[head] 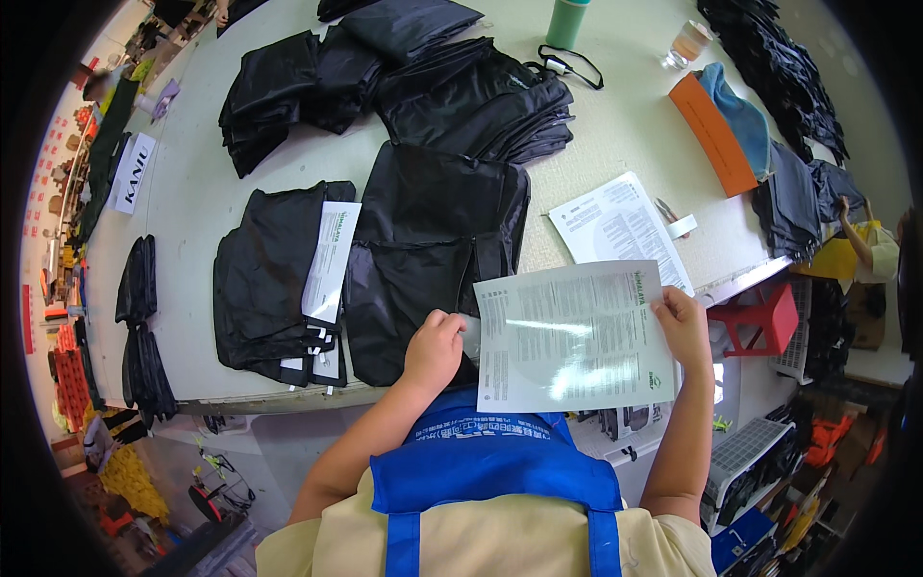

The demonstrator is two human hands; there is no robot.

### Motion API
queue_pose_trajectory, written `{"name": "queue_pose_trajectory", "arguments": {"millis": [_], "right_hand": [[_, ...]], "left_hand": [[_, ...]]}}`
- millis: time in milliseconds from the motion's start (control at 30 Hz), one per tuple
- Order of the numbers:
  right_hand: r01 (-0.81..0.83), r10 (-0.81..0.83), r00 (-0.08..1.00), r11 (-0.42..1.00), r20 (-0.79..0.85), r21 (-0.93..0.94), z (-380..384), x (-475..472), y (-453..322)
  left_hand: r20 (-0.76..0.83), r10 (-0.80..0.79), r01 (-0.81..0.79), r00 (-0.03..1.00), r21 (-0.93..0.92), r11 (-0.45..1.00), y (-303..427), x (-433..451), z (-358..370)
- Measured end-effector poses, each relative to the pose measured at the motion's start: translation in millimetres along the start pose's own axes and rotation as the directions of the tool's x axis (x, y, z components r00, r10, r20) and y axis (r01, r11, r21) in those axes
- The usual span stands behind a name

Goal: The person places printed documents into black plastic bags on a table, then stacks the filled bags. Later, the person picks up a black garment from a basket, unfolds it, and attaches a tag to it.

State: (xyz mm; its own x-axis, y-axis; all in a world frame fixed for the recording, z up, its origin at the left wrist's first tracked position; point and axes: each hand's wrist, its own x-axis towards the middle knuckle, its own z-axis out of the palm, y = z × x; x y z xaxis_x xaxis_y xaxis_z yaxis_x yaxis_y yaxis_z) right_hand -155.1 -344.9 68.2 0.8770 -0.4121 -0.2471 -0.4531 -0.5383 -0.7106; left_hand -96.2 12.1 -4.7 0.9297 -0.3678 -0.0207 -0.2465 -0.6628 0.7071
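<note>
My right hand (pixel 681 324) grips the upper right side of a glossy printed sheet (pixel 570 339), thumb on top. The sheet bears dense writing and green logos, and hangs over the table edge before my blue apron (pixel 497 469). My left hand (pixel 436 348) has its fingertips pinched at a pale translucent film (pixel 470 337) by the sheet's left side; whether film and sheet are joined is unclear. Under and behind the left hand lies a black fabric garment or bag (pixel 440 195), spread out. Left of it is a stack of folded black pieces (pixel 267 274) with a folded printed leaflet (pixel 332 260) on top.
More printed sheets (pixel 613 216) lie to the right, beside small metal snips (pixel 667 209). Farther back are black fabric piles (pixel 469 101), an orange box (pixel 714 133), a glass (pixel 687 45) and a green bottle (pixel 567 23). A red stool (pixel 761 321) stands right; a co-worker's arm (pixel 858 241) shows beyond.
</note>
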Motion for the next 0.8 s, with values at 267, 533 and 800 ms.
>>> {"name": "queue_pose_trajectory", "arguments": {"millis": [267, 533, 800], "right_hand": [[0.101, -0.098, 0.994, 0.994, -0.051, 0.048, 18.5, 35.4, -21.4], [0.130, -0.130, 0.991, 0.987, -0.010, 0.096, 68.4, 17.3, -28.5], [-0.081, -0.067, 0.979, 0.734, 0.192, 0.674, 163.6, -15.9, -12.8]], "left_hand": [[0.115, 0.121, -0.137, 0.986, 0.144, 0.980, 14.6, -5.7, 0.9], [0.124, 0.079, -0.077, 0.989, -0.017, 0.997, 18.3, 2.8, 0.6], [0.060, 0.440, -0.421, 0.896, -0.199, 0.885, 71.1, 5.7, -30.1]]}}
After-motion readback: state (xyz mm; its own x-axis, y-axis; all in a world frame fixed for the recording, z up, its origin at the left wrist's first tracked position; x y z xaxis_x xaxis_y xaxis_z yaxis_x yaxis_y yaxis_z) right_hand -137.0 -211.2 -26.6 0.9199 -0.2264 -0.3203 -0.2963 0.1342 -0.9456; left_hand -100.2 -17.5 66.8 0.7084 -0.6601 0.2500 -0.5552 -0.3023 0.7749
